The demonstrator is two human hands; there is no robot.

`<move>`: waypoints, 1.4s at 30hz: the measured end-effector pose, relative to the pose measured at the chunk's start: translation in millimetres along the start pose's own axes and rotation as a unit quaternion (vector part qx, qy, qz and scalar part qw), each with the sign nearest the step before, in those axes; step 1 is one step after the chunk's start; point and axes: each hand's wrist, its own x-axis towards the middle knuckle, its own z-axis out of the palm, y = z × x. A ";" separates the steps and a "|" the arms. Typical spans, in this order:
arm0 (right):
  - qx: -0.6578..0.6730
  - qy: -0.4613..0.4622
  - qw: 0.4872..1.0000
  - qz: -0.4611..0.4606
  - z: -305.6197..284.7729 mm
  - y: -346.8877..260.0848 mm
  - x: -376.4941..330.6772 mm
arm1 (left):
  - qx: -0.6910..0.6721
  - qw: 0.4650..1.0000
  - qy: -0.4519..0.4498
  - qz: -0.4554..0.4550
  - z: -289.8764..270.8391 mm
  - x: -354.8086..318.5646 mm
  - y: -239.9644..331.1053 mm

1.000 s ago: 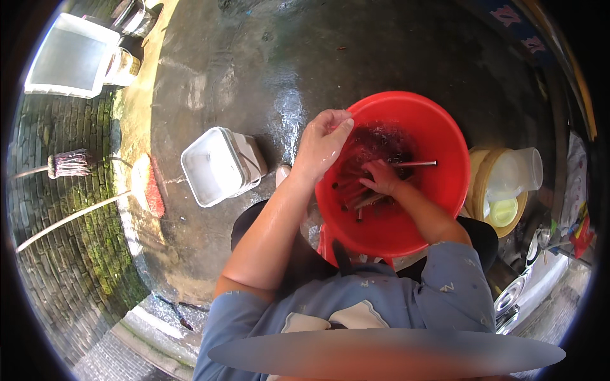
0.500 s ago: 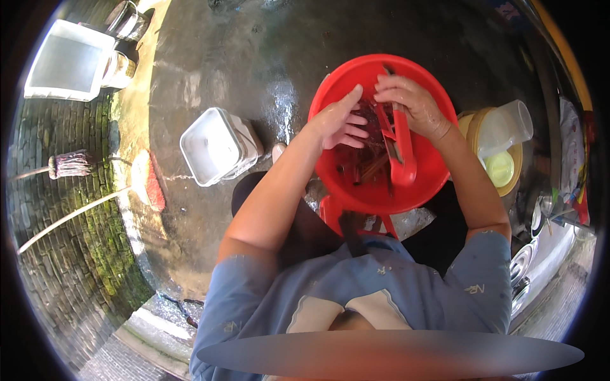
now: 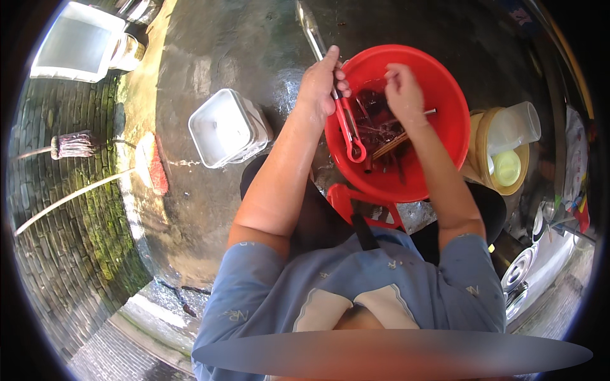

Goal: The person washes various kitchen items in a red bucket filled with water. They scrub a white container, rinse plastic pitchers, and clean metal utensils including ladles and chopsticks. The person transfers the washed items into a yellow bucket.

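Note:
My left hand (image 3: 323, 82) is wrapped round a long utensil with a shiny metal end (image 3: 310, 28) and a slotted red handle (image 3: 348, 130). The metal end points away past the basin's left side, and the looped handle end hangs over the water; its exact kind is unclear. Inside the red basin (image 3: 448, 82), my right hand (image 3: 405, 95) hovers above dark water with its fingers partly curled and smeared by motion. Whether it holds anything cannot be made out. Brown sticks (image 3: 389, 146) and other dark utensils lie in the water below.
To the left stands a square white bucket (image 3: 222, 130). A yellow tub (image 3: 513, 181) with a clear plastic container (image 3: 527, 120) is at the right. A red stool (image 3: 343, 197) touches the basin's near side. A broom (image 3: 149, 162) and a mop (image 3: 73, 146) lie far left.
My left hand has gone from open over the basin to gripping the red-handled utensil, moving up and left. My right hand has left the large red-handled item, which no longer shows.

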 end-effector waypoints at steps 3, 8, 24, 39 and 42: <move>-0.226 -0.133 0.959 -0.107 94.3 60.2 -44.4 | -0.008 1.000 0.015 -0.014 -5.7 -0.5 8.7; -0.211 -0.464 0.859 0.048 108.8 47.2 -54.1 | -0.008 0.999 0.008 -0.048 -3.3 -5.7 11.2; -0.473 -0.462 0.750 0.028 -103.3 88.7 -62.0 | 0.076 0.997 -0.009 0.009 0.0 18.1 -10.0; -0.005 -0.075 0.994 0.081 -132.4 -9.4 -105.3 | 0.047 0.999 -0.014 -0.012 13.7 11.1 -24.0; 0.218 -0.062 0.972 0.069 -52.5 -21.3 -93.2 | 0.020 0.999 -0.048 -0.004 22.1 18.3 -34.0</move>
